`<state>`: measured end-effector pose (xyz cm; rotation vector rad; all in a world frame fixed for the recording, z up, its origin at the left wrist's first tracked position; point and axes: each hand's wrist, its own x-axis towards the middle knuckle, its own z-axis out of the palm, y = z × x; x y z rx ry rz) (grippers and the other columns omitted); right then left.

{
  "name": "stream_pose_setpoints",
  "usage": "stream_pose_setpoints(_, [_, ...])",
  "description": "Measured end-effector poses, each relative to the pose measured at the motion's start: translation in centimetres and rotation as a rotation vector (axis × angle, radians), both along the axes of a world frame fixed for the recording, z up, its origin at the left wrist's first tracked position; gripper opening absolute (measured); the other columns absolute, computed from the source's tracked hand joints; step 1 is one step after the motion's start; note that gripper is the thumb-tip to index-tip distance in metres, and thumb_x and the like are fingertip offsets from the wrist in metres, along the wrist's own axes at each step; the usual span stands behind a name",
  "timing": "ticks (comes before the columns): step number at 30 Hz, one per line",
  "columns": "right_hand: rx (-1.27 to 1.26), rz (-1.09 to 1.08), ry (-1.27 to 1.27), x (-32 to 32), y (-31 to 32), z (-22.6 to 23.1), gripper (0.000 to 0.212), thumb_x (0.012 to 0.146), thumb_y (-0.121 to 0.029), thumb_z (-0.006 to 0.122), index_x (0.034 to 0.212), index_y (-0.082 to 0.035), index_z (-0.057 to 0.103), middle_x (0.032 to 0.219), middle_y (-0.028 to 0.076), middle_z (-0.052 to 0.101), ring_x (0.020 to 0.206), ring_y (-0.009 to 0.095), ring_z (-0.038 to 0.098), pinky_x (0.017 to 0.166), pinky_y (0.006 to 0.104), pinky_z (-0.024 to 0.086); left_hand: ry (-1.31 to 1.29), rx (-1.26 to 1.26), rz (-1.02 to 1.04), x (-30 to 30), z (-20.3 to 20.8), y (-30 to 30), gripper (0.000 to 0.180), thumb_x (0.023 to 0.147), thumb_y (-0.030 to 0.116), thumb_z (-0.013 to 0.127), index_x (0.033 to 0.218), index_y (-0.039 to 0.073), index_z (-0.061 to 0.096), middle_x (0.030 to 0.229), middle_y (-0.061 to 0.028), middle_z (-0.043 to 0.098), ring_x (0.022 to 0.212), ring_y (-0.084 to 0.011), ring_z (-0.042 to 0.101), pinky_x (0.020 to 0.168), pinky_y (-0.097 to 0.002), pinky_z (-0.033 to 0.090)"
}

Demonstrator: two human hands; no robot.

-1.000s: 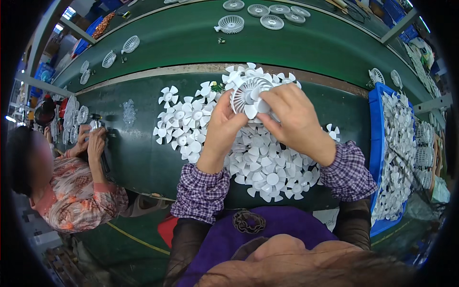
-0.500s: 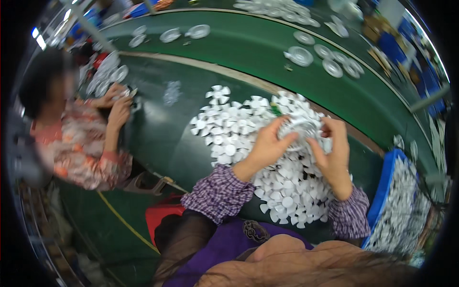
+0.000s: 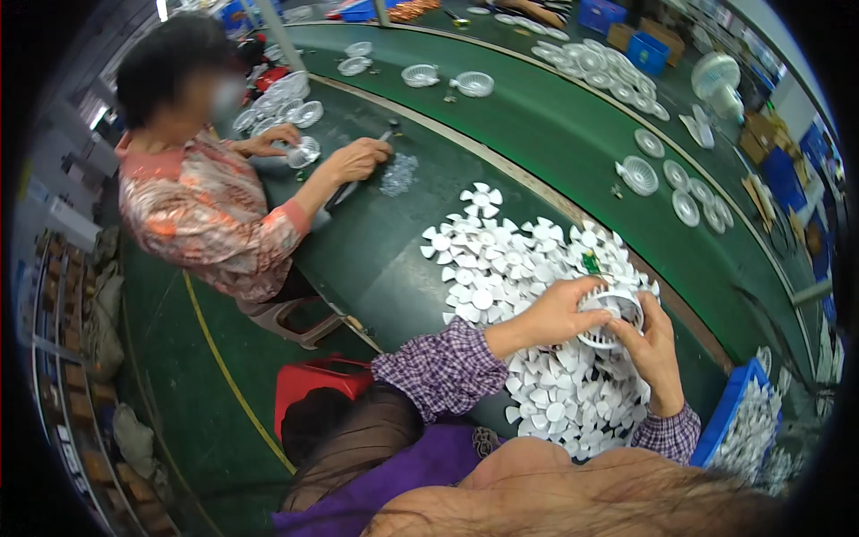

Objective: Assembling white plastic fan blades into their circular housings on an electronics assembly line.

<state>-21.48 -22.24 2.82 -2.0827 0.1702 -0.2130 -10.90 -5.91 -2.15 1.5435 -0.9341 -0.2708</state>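
Observation:
Both of my hands hold a round white slatted fan housing (image 3: 624, 307) above a heap of small white fan blades (image 3: 561, 407). My left hand (image 3: 552, 316) grips its left side, thumb across the front. My right hand (image 3: 659, 351) closes round the right side, thumb at the lower rim. A small green circuit board (image 3: 591, 262) shows just above my left fingers; whether it is joined to the housing I cannot tell. My fingertips behind the housing are hidden.
At the left a co-worker (image 3: 201, 201) handles another white housing (image 3: 302, 152) and a tool near small clear parts (image 3: 399, 175). Beyond runs a green conveyor belt (image 3: 546, 148) carrying housings. A blue bin (image 3: 727, 412) of white parts stands at right; a red stool (image 3: 313, 385) is below left.
My view has swung left, so the scene sits farther right and lower. The housing has turned in my hands, its opening now showing. The co-worker's one hand has reached toward the clear parts.

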Motion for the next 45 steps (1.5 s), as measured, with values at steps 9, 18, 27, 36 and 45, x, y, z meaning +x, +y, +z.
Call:
stream_pose_setpoints(9, [0.36,-0.508,0.122,-2.5,-16.4,-5.3,0.029,0.088,-0.017,0.062,0.11,0.001,0.056,0.087,0.008,0.064,0.064,0.012,0.062,0.051,0.0248,0.054,0.76,-0.185,-0.115,1.5,-0.5,3.4,0.025,0.091,0.022,0.059,0.103,0.001,0.059,0.093,-0.0101,0.066,0.072,-0.0157,0.068,0.045,-0.0251,0.05])
stream_pose_setpoints(18, [-0.472,-0.616,0.026,3.6,-19.1,-7.0,0.028,0.079,-0.024,0.064,0.094,0.0,0.063,0.084,0.017,0.067,0.08,0.032,0.065,0.07,0.0389,0.05,0.788,-0.133,0.073,2.5,-0.8,3.6,0.016,0.091,0.014,0.057,0.097,0.0,0.06,0.078,-0.0102,0.065,0.058,-0.0111,0.059,0.046,-0.0193,0.041])
stream_pose_setpoints(27, [-0.982,-0.262,-0.124,15.3,-19.7,-11.1,0.045,0.079,-0.002,0.049,0.123,-0.003,0.05,0.124,0.022,0.053,0.112,0.039,0.053,0.092,0.0437,0.046,0.803,-0.152,-0.013,1.7,-5.6,2.6,0.018,0.091,0.019,0.056,0.099,0.004,0.061,0.079,-0.0073,0.067,0.058,-0.0093,0.061,0.041,-0.0201,0.043])
stream_pose_setpoints(36, [-1.061,-0.371,0.039,17.5,-17.8,-8.5,0.02,0.081,-0.02,0.064,0.088,-0.001,0.067,0.084,0.018,0.067,0.076,0.037,0.064,0.066,0.0458,0.05,0.81,-0.148,-0.076,1.7,-1.8,4.2,0.02,0.094,0.02,0.055,0.102,0.002,0.059,0.085,-0.0077,0.066,0.063,-0.012,0.064,0.045,-0.0197,0.045])
stream_pose_setpoints(45, [-0.797,0.002,-0.297,11.7,0.7,1.1,0.022,0.077,-0.02,0.069,0.07,-0.001,0.061,0.065,0.016,0.06,0.059,0.034,0.06,0.053,0.0398,0.045,0.927,-0.376,-0.137,1.5,-2.2,3.1,0.068,0.093,0.035,0.056,0.141,-0.004,0.028,0.135,-0.017,0.044,0.117,-0.0249,0.054,0.071,-0.0319,0.057])
